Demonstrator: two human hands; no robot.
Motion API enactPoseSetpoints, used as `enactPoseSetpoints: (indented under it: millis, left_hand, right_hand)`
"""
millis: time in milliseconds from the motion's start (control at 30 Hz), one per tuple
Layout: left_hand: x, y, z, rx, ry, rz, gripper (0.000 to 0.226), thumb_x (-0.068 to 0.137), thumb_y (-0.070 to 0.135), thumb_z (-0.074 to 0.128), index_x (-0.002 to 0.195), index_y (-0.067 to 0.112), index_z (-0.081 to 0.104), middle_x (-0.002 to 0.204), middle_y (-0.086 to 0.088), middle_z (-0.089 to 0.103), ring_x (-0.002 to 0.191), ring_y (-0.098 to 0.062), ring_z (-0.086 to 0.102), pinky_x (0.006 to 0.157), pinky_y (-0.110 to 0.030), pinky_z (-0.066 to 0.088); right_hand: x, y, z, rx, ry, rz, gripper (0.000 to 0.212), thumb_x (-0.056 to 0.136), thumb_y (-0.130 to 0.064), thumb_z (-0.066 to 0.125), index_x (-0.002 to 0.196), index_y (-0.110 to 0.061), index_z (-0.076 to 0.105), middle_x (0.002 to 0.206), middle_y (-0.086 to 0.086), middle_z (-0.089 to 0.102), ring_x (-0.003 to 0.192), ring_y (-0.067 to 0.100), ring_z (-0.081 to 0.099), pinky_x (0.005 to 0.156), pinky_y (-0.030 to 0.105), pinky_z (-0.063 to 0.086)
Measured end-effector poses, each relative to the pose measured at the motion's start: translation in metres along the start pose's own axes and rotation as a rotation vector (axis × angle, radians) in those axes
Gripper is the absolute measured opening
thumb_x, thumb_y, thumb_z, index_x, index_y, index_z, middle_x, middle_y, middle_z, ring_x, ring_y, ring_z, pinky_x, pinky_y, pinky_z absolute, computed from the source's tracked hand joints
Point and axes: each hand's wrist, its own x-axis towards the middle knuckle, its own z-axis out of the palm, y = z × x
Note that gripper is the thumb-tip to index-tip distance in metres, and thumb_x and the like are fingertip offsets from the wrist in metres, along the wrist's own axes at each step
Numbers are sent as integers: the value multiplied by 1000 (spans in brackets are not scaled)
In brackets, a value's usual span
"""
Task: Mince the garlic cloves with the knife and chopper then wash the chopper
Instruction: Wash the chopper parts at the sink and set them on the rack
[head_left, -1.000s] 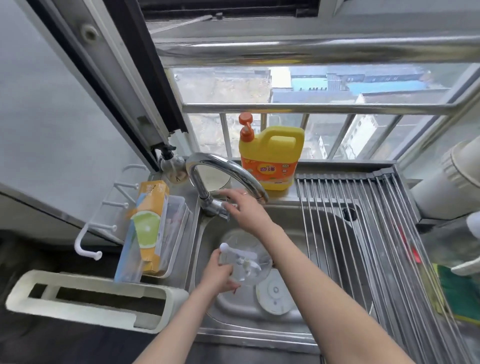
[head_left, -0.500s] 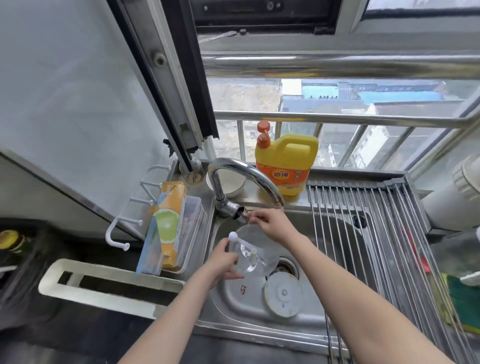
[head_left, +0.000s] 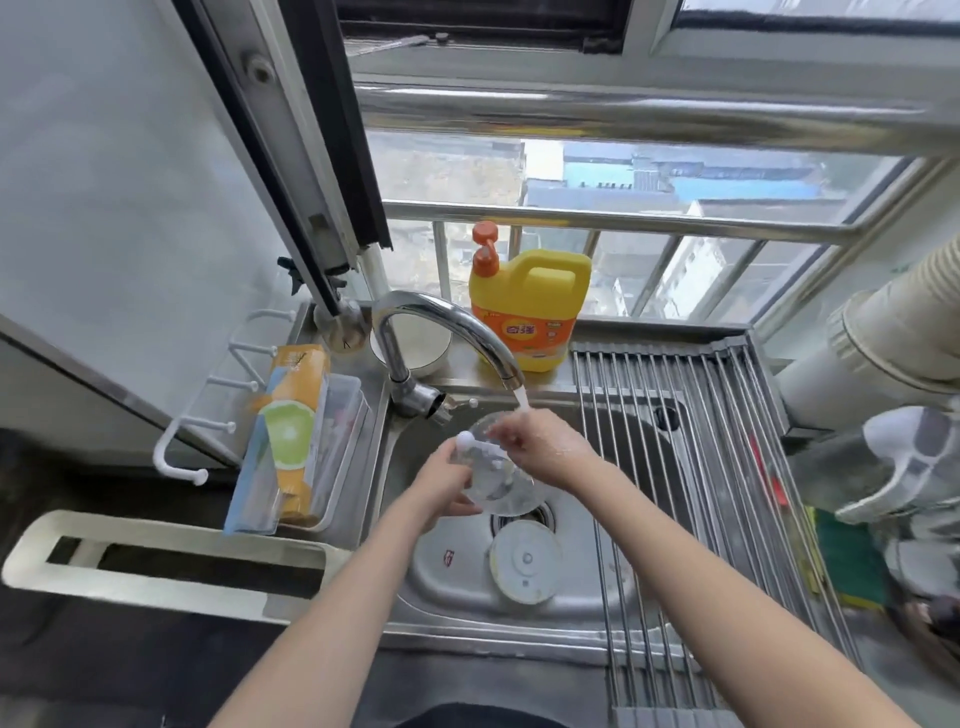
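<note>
Over the steel sink (head_left: 571, 631) my left hand (head_left: 444, 486) grips the clear chopper bowl (head_left: 501, 486), which has a white blade shaft with a round tip (head_left: 464, 440). My right hand (head_left: 540, 447) rests on the bowl's upper rim, fingers curled over it, under the stream of water (head_left: 522, 400) running from the chrome faucet (head_left: 447, 325). The chopper's round white lid (head_left: 524, 562) lies in the basin beside the drain. No knife or garlic is visible.
A yellow dish-soap jug (head_left: 530, 306) stands on the ledge behind the faucet. A roll-up steel drying rack (head_left: 701, 441) covers the sink's right side. A clear bin with an orange box (head_left: 293, 431) sits left, a white holder (head_left: 156, 564) near left.
My right hand left the faucet handle and came down onto the bowl. Water now runs from the spout. The bowl has risen under the stream.
</note>
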Motion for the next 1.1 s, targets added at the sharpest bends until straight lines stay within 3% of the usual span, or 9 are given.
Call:
enactPoseSetpoints:
  millis: [167, 300, 533, 667, 733, 833, 900, 1000, 1100]
  left_hand:
    - [2, -4, 16, 11, -57, 14, 40, 91, 5, 39, 104, 35, 62, 88, -4, 59, 78, -20, 61, 72, -41, 60]
    - [6, -8, 13, -23, -35, -23, 50, 89, -3, 30, 119, 24, 60, 88, -6, 52, 71, -18, 57, 75, -43, 60]
    - [9, -11, 5, -124, -37, -97, 61, 87, -11, 35, 140, 19, 43, 130, -16, 51, 71, -31, 69, 68, -38, 60]
    - [6, -8, 7, -143, -46, -111, 60, 84, -13, 34, 133, 19, 48, 120, -11, 59, 82, -37, 69, 77, -42, 59]
    - [7, -8, 7, -167, -25, -123, 59, 84, -14, 35, 131, 19, 49, 118, -11, 59, 77, -36, 69, 72, -40, 60]
    - [9, -8, 7, -222, 14, -133, 60, 82, -15, 36, 132, 16, 49, 118, -11, 57, 71, -35, 70, 67, -40, 60]
    - [10, -7, 8, -248, 27, -132, 61, 81, -16, 37, 132, 16, 49, 119, -12, 56, 70, -36, 70, 64, -39, 60]
    - [9, -4, 12, -271, 23, -119, 58, 81, -16, 37, 129, 14, 51, 116, -11, 58, 73, -38, 69, 63, -38, 60]
    - [4, -2, 13, -320, 23, -114, 49, 82, -17, 35, 115, 14, 55, 107, -10, 58, 78, -41, 68, 65, -40, 61]
  right_hand:
    - [2, -4, 17, 38, -102, 50, 24, 91, -39, 58, 108, -25, 67, 109, -4, 68, 103, 15, 62, 89, 34, 50]
    - [3, -6, 25, -73, -106, 42, 33, 88, -54, 52, 105, -29, 66, 107, -8, 67, 95, 16, 64, 84, 38, 52]
    - [0, 9, 17, 184, -165, -118, 7, 92, -28, 60, 92, -22, 58, 96, -6, 61, 94, 13, 54, 80, 28, 40]
    - [4, 5, 4, 462, 84, 1, 11, 95, -26, 55, 92, -16, 53, 79, -3, 65, 72, 11, 61, 76, 32, 50]
    - [4, 2, 0, 525, 91, 55, 19, 97, -33, 50, 99, -14, 54, 82, 5, 65, 72, 16, 59, 76, 40, 50]
    - [5, -4, -5, 477, 10, 147, 36, 99, -47, 36, 94, -19, 59, 97, 2, 66, 92, 19, 58, 81, 37, 43]
    - [7, -7, -5, 534, 1, 185, 43, 102, -41, 29, 91, -16, 62, 96, 2, 68, 92, 19, 58, 81, 34, 39]
    - [11, -11, -1, 495, 52, 229, 40, 98, -40, 35, 89, -20, 69, 85, -5, 62, 77, 13, 54, 66, 28, 37]
    - [15, -14, 1, 420, 77, 216, 30, 97, -26, 41, 71, -20, 57, 81, 0, 57, 78, 21, 52, 59, 27, 33]
